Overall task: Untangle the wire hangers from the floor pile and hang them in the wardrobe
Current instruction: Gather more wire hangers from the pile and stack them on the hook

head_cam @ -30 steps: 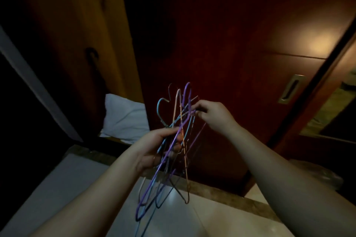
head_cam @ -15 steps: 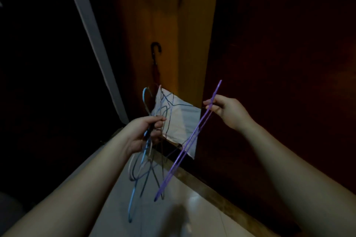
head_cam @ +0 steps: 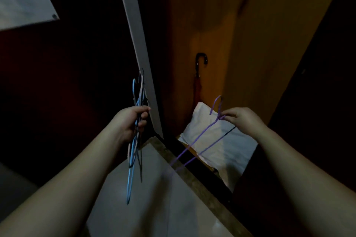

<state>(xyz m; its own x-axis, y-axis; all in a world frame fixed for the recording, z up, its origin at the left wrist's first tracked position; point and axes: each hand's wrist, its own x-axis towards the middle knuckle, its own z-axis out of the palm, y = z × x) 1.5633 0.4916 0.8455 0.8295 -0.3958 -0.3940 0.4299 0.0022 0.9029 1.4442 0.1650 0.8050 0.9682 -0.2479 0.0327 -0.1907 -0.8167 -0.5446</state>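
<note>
Freed from the left hand's gripped bundle of coloured wire hangers, the light, springy purple wire hanger now hangs well right of it, right hand pinching its neck below the hook, the best hold.

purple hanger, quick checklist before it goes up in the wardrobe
1. Purple hanger free of the bundle of hangers: ok, clear gap between them.
2. Right hand pinches it just below the hook: ok.
3. Hook clear of the fingers: ok.
4. Left hand grips the bundle: ok.
5. Wardrobe rail in view: cannot tell, none shows.
6. Wardrobe opening free: not ok, white cloth and umbrella sit inside.
</note>
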